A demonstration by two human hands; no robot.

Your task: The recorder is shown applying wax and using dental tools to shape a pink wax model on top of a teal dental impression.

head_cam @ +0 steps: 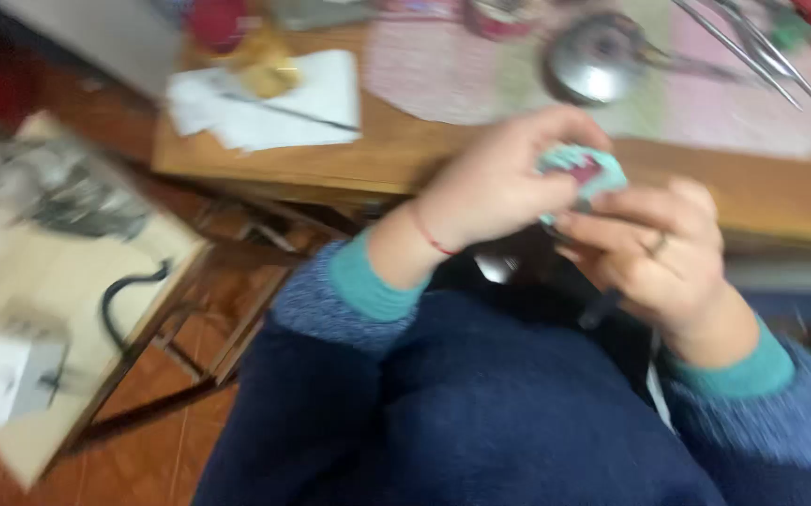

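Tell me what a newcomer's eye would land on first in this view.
Probably the two hands meeting mid-frame: the left hand and right hand both grip a small teal and dark red piece, too blurred to identify. Behind them on the wooden table sits a shiny round metal object, with white papers at the far left.

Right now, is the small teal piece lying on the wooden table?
No, the small teal piece is held up between the left hand and the right hand, above the lap, not resting on the wooden table.
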